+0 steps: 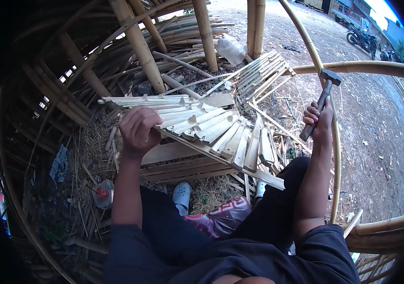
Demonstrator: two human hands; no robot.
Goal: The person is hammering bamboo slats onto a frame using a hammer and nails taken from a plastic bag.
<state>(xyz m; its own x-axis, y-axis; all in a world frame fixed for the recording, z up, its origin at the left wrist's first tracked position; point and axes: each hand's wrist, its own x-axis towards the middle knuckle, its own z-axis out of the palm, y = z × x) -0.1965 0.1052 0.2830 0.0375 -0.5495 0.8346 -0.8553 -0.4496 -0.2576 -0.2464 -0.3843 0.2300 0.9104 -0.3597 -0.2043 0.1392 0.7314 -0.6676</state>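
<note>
In front of me lies a fanned row of pale split-bamboo slats [202, 124], overlapping one another on a low wooden bench [178, 166]. A long flat strip [221, 162] runs along their near edge. Over the left end of the slats is my left hand [140, 130], its fingers curled in; what they hold, if anything, is hidden. Raised off to the right, my right hand [320, 118] grips a hammer [325, 97] by its wooden handle. The dark metal hammer head points up and away, apart from the slats.
Bamboo posts [138, 47] and a curved bamboo rail [334, 156] surround me. Beyond the bench lies another slatted bamboo piece [263, 75] beside a clear plastic jug [231, 49]. A container with a red top [102, 193] stands at left. Motorcycles [362, 40] are parked far right.
</note>
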